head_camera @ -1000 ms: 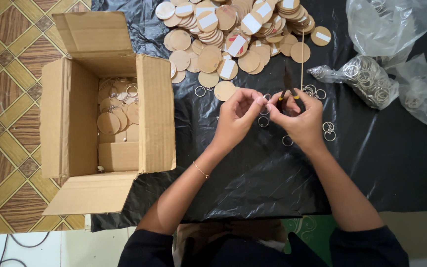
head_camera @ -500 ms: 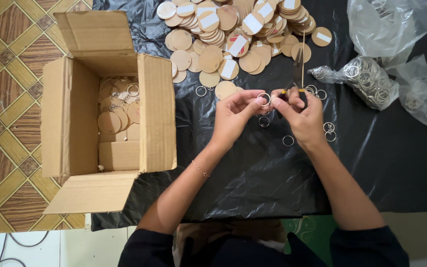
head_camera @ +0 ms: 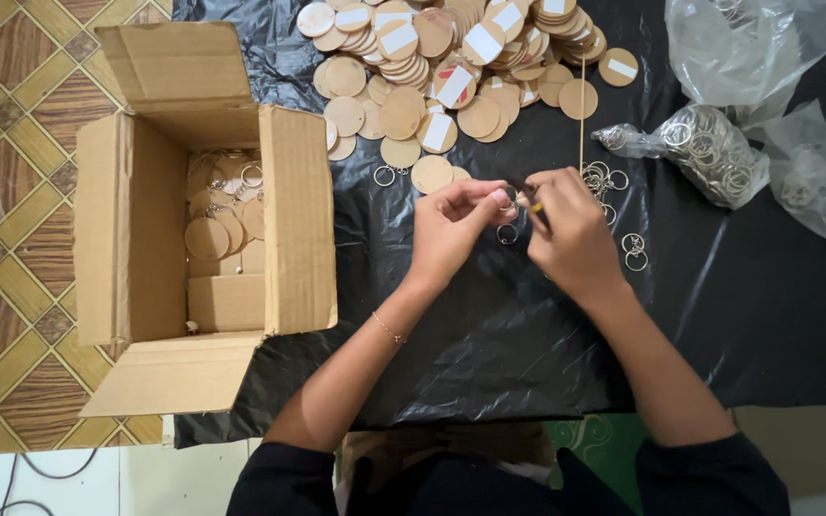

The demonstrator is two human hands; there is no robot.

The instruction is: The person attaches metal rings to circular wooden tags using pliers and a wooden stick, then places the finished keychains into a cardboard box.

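My left hand [head_camera: 453, 227] and my right hand [head_camera: 574, 237] meet fingertip to fingertip over a black plastic sheet [head_camera: 528, 344]. The left fingers pinch a small metal key ring [head_camera: 510, 198]. The right fingers grip a small dark tool [head_camera: 531, 201] against that ring. A round wooden disc [head_camera: 431, 174] lies just beyond my left hand. Another loose ring [head_camera: 507, 234] sits on the sheet between my hands.
A heap of round wooden discs [head_camera: 451, 57], some with white stickers, lies at the far edge. An open cardboard box [head_camera: 293, 220] at left holds ringed discs [head_camera: 217, 229]. A clear bag of key rings [head_camera: 709, 153], loose rings [head_camera: 635, 250] and a thin stick [head_camera: 581, 115] lie to the right.
Both hands have drawn slightly nearer to me and closed together. The ring that showed between the fingertips is now mostly covered by them.
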